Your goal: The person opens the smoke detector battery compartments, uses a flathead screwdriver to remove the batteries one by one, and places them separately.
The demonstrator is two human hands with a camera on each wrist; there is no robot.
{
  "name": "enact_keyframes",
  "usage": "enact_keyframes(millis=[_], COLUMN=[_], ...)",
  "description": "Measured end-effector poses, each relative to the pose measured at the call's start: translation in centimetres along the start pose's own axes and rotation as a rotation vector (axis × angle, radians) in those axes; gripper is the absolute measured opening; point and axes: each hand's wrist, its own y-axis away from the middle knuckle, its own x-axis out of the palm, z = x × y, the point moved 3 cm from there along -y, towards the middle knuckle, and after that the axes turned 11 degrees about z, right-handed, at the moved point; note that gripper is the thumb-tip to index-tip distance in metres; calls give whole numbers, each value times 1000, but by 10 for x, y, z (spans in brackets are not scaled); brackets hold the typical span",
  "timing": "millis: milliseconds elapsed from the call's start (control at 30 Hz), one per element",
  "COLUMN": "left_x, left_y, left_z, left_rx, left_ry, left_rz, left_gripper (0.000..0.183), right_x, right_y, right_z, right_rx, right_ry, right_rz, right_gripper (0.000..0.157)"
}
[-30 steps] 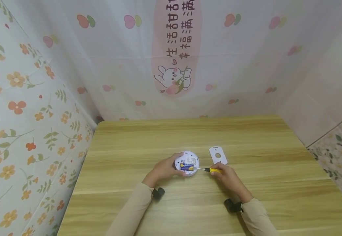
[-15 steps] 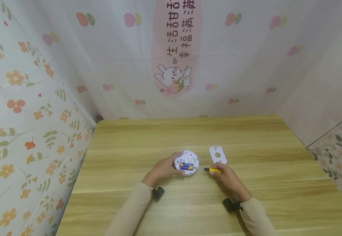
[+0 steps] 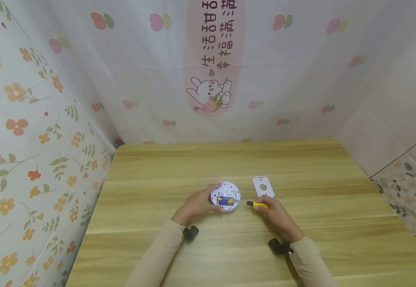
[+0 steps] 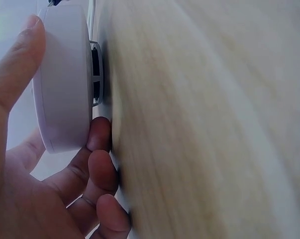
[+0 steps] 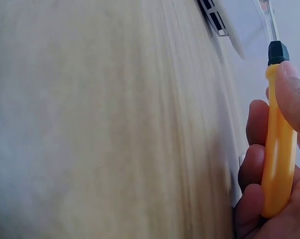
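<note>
A round white smoke detector (image 3: 234, 187) lies back up on the table, with blue and yellow batteries (image 3: 224, 201) in its compartment. My left hand (image 3: 198, 203) grips its left side, thumb on the near edge and fingers round the far side. In the left wrist view the white side wall of the detector (image 4: 65, 79) shows, with a vented part facing the table. My right hand (image 3: 276, 211) holds a screwdriver by its yellow handle (image 5: 279, 149). The metal shaft (image 3: 241, 201) points left and its tip is at the right end of the batteries; exact contact is too small to tell.
A flat white mounting plate (image 3: 263, 186) with a round centre hole lies just beyond the right hand. The wooden table (image 3: 165, 167) ends at a printed curtain (image 3: 140, 79) at the back. Black wrist cameras (image 3: 191, 232) sit on both wrists.
The whole scene has shifted slightly up and left in the head view. Both hands keep their grips, and the screwdriver tip stays at the batteries' right end. The batteries look slightly shifted.
</note>
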Motion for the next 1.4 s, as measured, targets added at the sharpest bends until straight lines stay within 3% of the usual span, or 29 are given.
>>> enact_keyframes(millis=[200, 600, 800, 1000, 1200, 1400], left_x=[0, 2, -2, -5, -6, -6], left_y=[0, 6, 12, 16, 17, 15], left_z=[1, 0, 0, 0, -3, -5], left_rx=[0, 10, 50, 87, 97, 99], left_ry=[-7, -113, -126, -124, -158, -130], left_rz=[-19, -39, -72, -153, -251, -287], left_gripper=[92, 92, 81, 61, 39, 32], right_x=[-1, -7, -9, -7, -4, -1], right_y=[-1, 7, 12, 15, 16, 17], right_z=[-1, 0, 1, 9, 11, 11], right_rx=[9, 30, 27, 12, 47, 37], right_ry=[-13, -50, -88, -132, -123, -137], right_rz=[7, 2, -22, -16, 8, 23], right_gripper=[10, 15, 16, 15, 13, 14])
